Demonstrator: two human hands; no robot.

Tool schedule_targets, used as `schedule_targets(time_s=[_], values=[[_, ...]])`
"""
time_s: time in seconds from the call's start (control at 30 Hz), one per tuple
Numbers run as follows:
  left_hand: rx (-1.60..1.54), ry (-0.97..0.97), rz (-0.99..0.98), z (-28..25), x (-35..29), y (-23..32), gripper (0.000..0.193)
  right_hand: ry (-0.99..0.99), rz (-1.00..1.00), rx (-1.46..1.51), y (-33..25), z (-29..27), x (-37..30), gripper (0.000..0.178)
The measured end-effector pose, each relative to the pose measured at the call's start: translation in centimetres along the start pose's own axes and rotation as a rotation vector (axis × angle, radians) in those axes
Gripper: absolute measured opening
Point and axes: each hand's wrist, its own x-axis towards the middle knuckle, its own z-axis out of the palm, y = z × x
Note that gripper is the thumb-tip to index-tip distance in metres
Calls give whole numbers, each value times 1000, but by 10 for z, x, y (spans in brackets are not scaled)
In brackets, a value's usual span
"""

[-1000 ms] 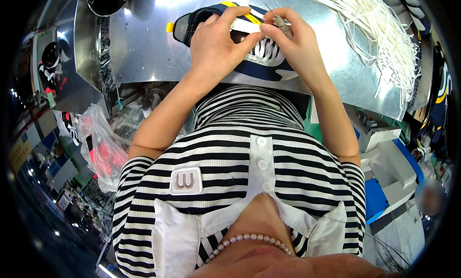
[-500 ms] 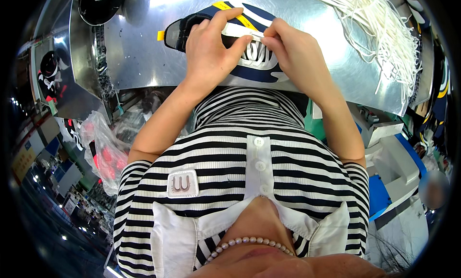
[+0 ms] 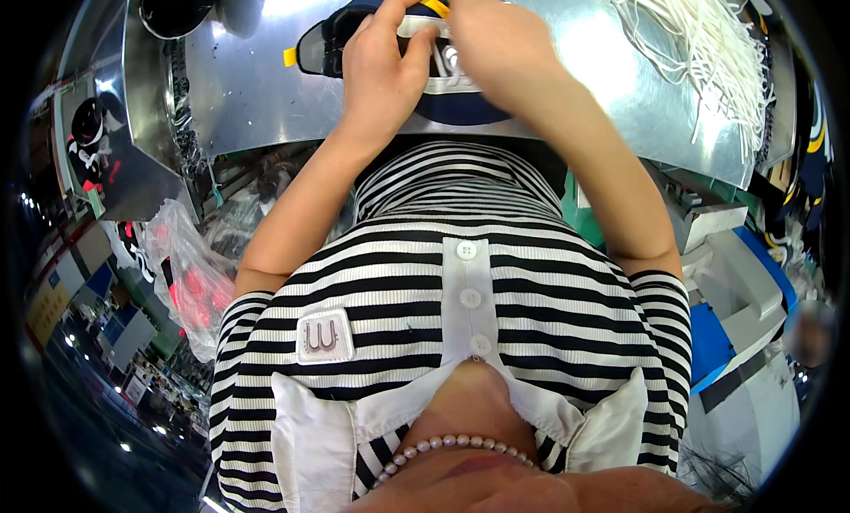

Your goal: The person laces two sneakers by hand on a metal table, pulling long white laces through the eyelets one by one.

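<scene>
A navy shoe upper (image 3: 478, 108) with yellow strips and a black collar lies on the metal worktable, its heel pointing left with a yellow tab. White laces (image 3: 449, 63) run through the pale eyelet band in its middle. My left hand (image 3: 382, 75) rests over the collar and grips the upper, thumb and forefinger spread on either side of the eyelet opening. Above the toe half is my right hand (image 3: 500, 48), smeared by motion. Its fingertips reach the top edge of the picture, so whether they hold a lace cannot be made out.
Loose white laces (image 3: 699, 66) are heaped on the right of the metal worktable (image 3: 257, 97). A black shoe (image 3: 177, 7) stands at the far left. Below the table's left edge hangs a clear plastic bag (image 3: 190, 274). A grey-white bin with a blue part (image 3: 708, 345) is at the right.
My right hand has moved up and left from the eyelets, where it was pinching a white lace, and turned over. My left hand stays on the upper. The whole view has shifted slightly.
</scene>
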Motion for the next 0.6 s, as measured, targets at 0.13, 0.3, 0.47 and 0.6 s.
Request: schedule_targets(time_s=[0.13,0.3,0.47,0.6], values=[[-100,0,-87,-10,4,3,43,168,69,387,37,-18,-22,22],[222,170,157,8,10,4,54,437,215,638,37,25,-26,18],[6,56,1,7,18,2,51,528,250,612,35,35,-20,15],[-398,-380,-170,-32,15,12,51,409,441,733,33,29,-21,19]])
